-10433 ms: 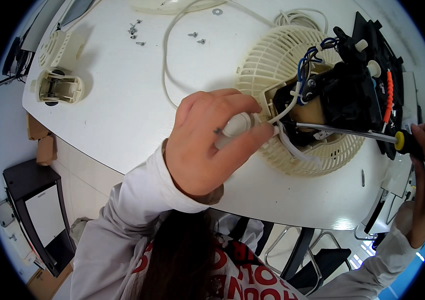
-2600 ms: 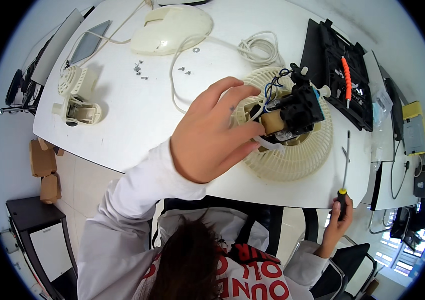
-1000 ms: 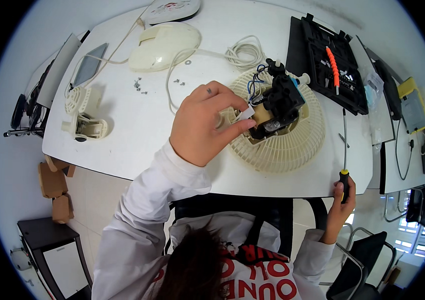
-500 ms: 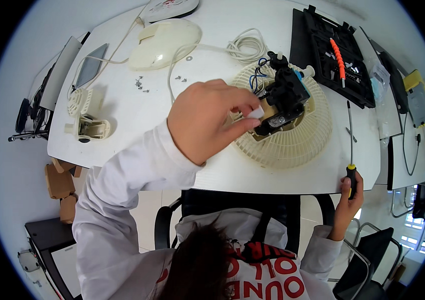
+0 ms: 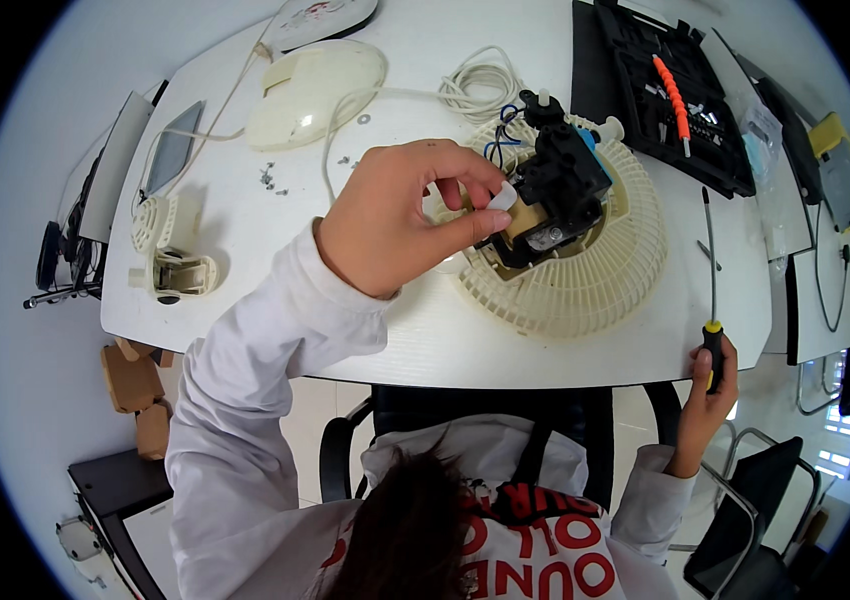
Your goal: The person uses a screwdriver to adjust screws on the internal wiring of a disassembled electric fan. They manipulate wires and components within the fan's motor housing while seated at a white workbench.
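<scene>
My left hand (image 5: 403, 215) pinches a small white piece (image 5: 503, 197) between thumb and forefinger, beside the tan part (image 5: 528, 214) of the fan's black motor assembly (image 5: 575, 175), which has blue and dark wires (image 5: 505, 130). The assembly rests in a round cream slatted guard (image 5: 600, 285) on the white table (image 5: 295, 300). At the table's near right edge, my right hand (image 5: 715, 385) is closed on the black and yellow handle of a screwdriver (image 5: 711, 345), its long shaft pointing away from me across the tabletop.
A black toolbox (image 5: 635, 70) with an orange flexible shaft (image 5: 670, 95) is back right. Behind lie a coiled white cable (image 5: 455, 85), cream cover (image 5: 310, 95) and small screws (image 5: 267, 178). Left are cream housing pieces (image 5: 170, 250) and a grey tablet (image 5: 170, 150). A chair (image 5: 335, 450) stands below.
The screwdriver has come out of the motor assembly to the right table edge with my right hand. My left hand now pinches the white piece beside the motor, its fingers more curled.
</scene>
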A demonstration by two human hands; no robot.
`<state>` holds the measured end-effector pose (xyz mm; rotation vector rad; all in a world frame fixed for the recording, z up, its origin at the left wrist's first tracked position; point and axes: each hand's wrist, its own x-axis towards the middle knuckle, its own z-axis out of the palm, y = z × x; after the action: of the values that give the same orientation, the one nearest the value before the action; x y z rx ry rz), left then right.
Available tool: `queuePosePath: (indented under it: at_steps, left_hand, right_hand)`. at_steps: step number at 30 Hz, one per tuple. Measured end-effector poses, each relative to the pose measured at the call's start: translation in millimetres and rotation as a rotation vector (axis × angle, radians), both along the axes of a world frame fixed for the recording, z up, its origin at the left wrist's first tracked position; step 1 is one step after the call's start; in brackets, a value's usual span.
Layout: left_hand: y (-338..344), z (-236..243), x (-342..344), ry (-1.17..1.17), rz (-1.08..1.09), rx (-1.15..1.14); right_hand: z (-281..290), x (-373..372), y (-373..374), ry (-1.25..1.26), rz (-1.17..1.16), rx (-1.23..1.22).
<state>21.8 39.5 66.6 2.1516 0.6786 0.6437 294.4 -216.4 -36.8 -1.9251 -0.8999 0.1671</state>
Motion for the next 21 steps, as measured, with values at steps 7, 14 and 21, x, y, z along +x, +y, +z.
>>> queuePosePath:
  at_steps: [7,14,21]
  left_hand:
    - [3.6,-6.2,-2.1,-0.071,-0.039,-0.079]
    - [4.3,-1.4,-4.7,-0.047,-0.013,-0.189]
    - [1.2,0.0,-9.8,-0.06,-0.04,-0.079]
  right_hand:
    - [-1.3,-0.9,1.2,0.032,-0.003,0.028]
    - [-2.2,-0.4,0.4,0.017,-0.013,0.029]
    - [-3.6,-1.1,0.1,0.017,-0.015,0.048]
